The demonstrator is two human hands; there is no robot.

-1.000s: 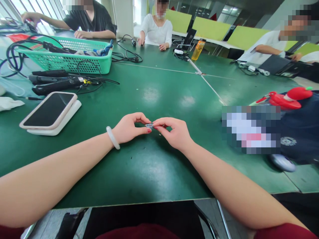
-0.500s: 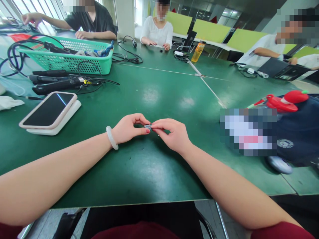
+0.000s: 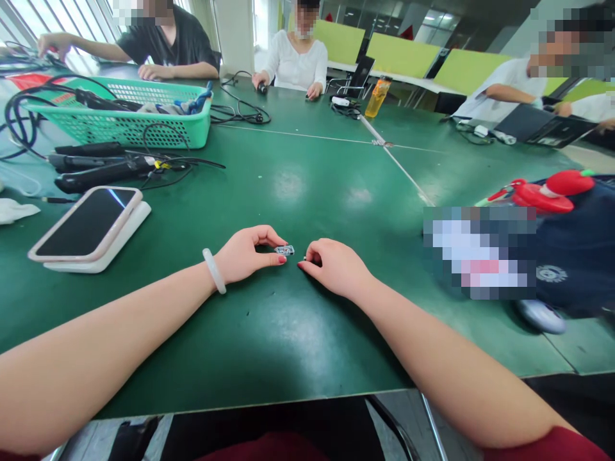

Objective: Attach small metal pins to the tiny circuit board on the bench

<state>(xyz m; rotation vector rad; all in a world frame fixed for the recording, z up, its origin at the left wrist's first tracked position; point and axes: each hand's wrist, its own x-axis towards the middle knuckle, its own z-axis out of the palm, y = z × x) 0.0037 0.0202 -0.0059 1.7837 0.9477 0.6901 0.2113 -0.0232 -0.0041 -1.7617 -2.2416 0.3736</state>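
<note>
My left hand [image 3: 246, 253], with a pale bangle [image 3: 214, 271] at the wrist, pinches a small clear, silvery piece [image 3: 286, 250] between thumb and fingers. The piece sticks out to the right, and its exact kind is too small to make out. Just to the right of it, apart from the piece, is my right hand [image 3: 340, 266]. Its thumb and curled fingers are closed together, and a tiny light speck shows at the tips. What that speck is, I cannot tell. Both hands are low over the green table [image 3: 293, 346].
A phone [image 3: 86, 224] lies on a white box at left. Behind it are black handled tools [image 3: 106, 169] with cords and a green basket [image 3: 158, 128]. A dark bag [image 3: 571, 250] and a mouse [image 3: 541, 315] are at right. Other people sit around the table's far sides.
My right hand has drawn back from the clear piece, slightly right and down, its fingers curling in. The piece stays in my left hand. The person opposite now grasps a dark object.
</note>
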